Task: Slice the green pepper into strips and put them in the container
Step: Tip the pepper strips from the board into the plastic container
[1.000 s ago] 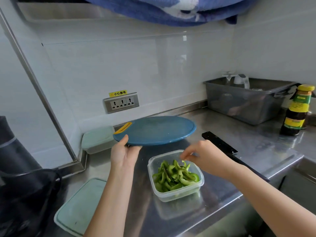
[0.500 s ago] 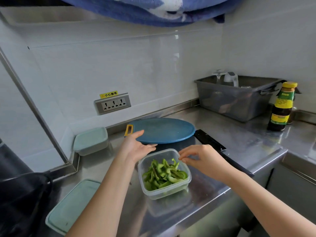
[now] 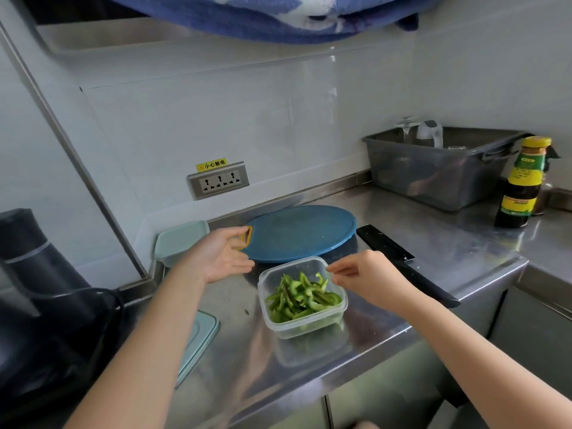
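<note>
Finishing: pepper strips [image 3: 301,297] in container [image 3: 309,331]; left hand [image 3: 221,258] open, right hand [image 3: 370,281] loosely curled, empty; next likely fit lid [image 3: 201,335].

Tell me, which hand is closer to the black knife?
Right. The right hand hovers at the rim of the container, right beside the knife; the left hand is by the cutting board's yellow handle.

Yellow handle of round blue plastic cutting board [image 3: 303,233] half behind L hand [image 3: 219,258]. Mid-section of long black knife [image 3: 387,247] behind R hand [image 3: 371,281]. Can't tell if R fingertips pinch anything. Part of flat pale-green plastic lid [image 3: 201,339] under L forearm. Frame edge cuts black bag [image 3: 55,335] and, up top, blue-white cloth [image 3: 278,17]. Label txt on dark yellow-capped sauce bottle [image 3: 523,187] too small.
</note>
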The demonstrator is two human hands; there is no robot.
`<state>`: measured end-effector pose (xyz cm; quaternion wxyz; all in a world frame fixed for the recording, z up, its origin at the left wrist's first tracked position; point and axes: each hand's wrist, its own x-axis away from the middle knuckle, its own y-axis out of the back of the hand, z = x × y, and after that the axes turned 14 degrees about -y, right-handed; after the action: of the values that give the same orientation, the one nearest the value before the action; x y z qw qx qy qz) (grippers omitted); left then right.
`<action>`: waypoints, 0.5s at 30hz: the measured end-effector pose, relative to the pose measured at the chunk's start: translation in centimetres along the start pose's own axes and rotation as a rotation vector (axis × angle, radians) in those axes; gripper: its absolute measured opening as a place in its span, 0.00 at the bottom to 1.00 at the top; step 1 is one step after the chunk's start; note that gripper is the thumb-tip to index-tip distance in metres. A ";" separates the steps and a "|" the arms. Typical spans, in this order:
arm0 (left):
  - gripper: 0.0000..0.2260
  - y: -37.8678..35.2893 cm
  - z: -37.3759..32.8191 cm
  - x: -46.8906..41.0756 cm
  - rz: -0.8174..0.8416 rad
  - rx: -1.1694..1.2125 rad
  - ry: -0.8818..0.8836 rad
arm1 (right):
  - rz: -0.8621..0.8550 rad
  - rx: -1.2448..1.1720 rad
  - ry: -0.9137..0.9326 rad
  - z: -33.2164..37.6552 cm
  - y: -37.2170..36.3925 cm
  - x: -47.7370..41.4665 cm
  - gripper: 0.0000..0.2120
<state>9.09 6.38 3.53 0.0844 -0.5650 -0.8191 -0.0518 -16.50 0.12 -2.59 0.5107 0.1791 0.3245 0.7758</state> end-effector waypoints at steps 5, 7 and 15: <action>0.29 3.1 1.6 3.4 0.070 -1.008 -0.108 | 0.000 0.101 -0.059 1.3 0.1 0.6 0.11; 0.37 4.5 2.9 4.8 0.092 -1.252 -0.054 | -0.004 0.121 -0.083 1.6 0.0 0.8 0.09; 0.66 8.9 8.3 7.4 0.090 -1.448 0.274 | -0.029 0.102 -0.099 1.7 -0.6 1.4 0.09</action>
<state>14.19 17.80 -3.23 -0.2059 -0.5007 -0.5382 -0.6459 -15.65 2.11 -1.89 0.5277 0.2385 0.3406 0.7407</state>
